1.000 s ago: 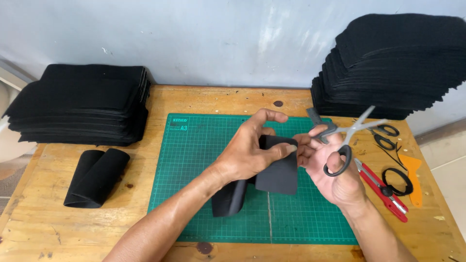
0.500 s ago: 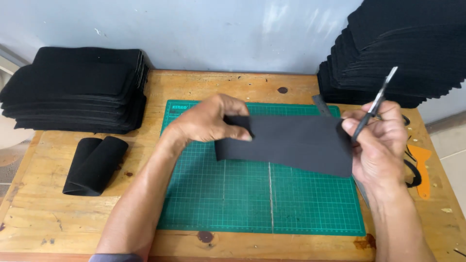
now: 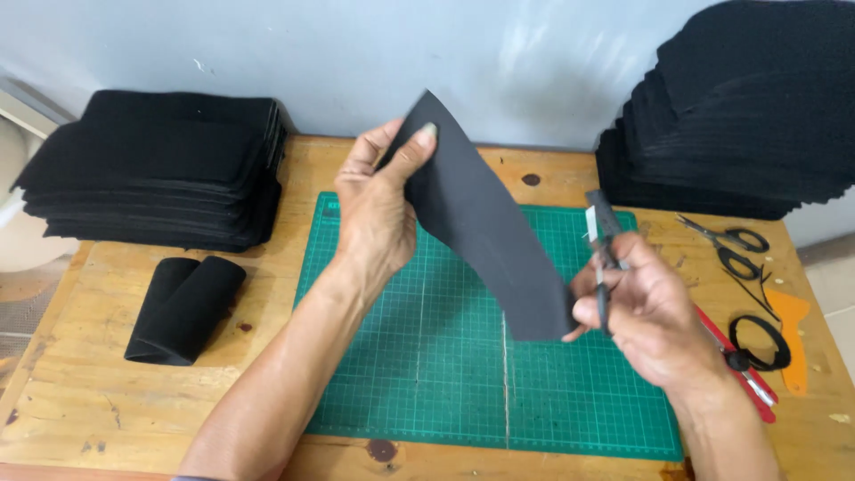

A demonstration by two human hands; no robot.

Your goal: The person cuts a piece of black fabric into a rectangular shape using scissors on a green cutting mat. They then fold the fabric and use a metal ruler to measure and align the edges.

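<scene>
A black fabric sheet (image 3: 481, 223) is stretched in the air above the green cutting mat (image 3: 419, 356). My left hand (image 3: 378, 205) pinches its upper corner, raised toward the wall. My right hand (image 3: 646, 307) pinches the sheet's lower right corner and also grips a pair of scissors (image 3: 601, 240), whose blades point up and away. The sheet slants from upper left down to lower right between the two hands.
Tall stacks of black fabric pieces stand at the back left (image 3: 160, 169) and back right (image 3: 739, 125) of the wooden table (image 3: 80, 392). A folded black piece (image 3: 183, 307) lies left of the mat. Black scissors (image 3: 726, 239), a red-handled tool (image 3: 739, 365) and an orange tool (image 3: 788, 334) lie at the right.
The sheet went from bunched between the hands to spread flat, and now my left hand has lifted its corner up and back. My right hand has dropped lower with the scissors.
</scene>
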